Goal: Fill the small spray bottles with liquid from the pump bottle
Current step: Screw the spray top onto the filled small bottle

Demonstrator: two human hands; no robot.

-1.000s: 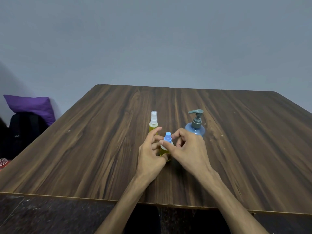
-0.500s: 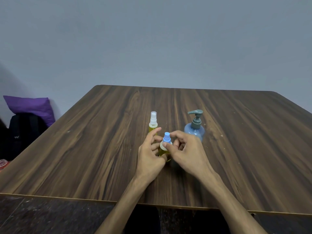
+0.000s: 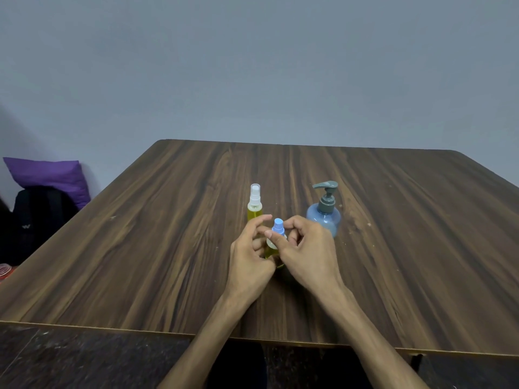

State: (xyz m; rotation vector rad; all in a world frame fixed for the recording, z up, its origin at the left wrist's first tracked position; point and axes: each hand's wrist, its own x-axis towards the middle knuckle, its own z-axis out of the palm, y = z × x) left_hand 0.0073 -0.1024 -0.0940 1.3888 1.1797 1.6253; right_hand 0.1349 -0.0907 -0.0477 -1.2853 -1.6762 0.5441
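1. A dark wooden table with streaky grain and rounded far corners carries everything.
2. A small spray bottle with a white top stands upright near the middle, holding yellow liquid.
3. A round blue pump bottle with a grey pump stands upright to its right, well apart from it.
4. A second small spray bottle with a blue top stands nearer the front edge, between the other two, also with yellow liquid; its base is hidden.
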